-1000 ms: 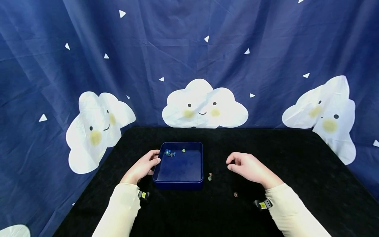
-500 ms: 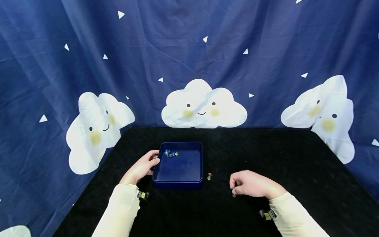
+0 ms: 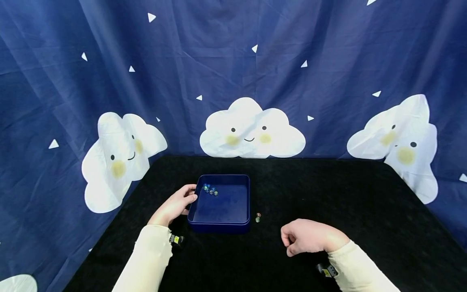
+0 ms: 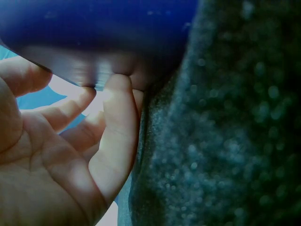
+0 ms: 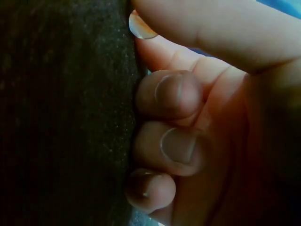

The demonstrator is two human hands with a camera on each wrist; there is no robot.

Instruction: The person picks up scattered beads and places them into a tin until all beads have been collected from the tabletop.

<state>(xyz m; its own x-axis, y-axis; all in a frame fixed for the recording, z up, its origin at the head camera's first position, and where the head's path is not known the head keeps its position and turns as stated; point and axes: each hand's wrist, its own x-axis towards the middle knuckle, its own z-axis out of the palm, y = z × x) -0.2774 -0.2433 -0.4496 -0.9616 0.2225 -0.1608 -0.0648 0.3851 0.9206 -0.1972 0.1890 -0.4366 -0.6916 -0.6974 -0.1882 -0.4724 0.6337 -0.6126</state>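
Observation:
My left hand (image 3: 178,202) holds the left side of a square dark-blue box (image 3: 222,228), its thumb at the rim. In the left wrist view, fingertips touch the outer wall of the box (image 4: 103,28). Several glass marbles (image 3: 211,192) lie in the box's far left corner. To the right of the box, my right hand (image 3: 310,236) is low over the black cloth, fingers curled. The right wrist view shows an orange-and-white marble (image 5: 141,26) pinched at its thumb tip, partly hidden; the other fingers fold toward the palm.
Two loose marbles, a reddish one (image 3: 258,214) and a greenish one (image 3: 257,220), lie between the box and my right hand. Black cloth (image 3: 350,190) covers the table. A blue curtain (image 3: 233,61) with clouds hangs behind it.
My right hand has come down toward me onto the lone marble, which is now between its fingers. In the box, the yellow-green marble has rolled left to the others. My left hand stays put.

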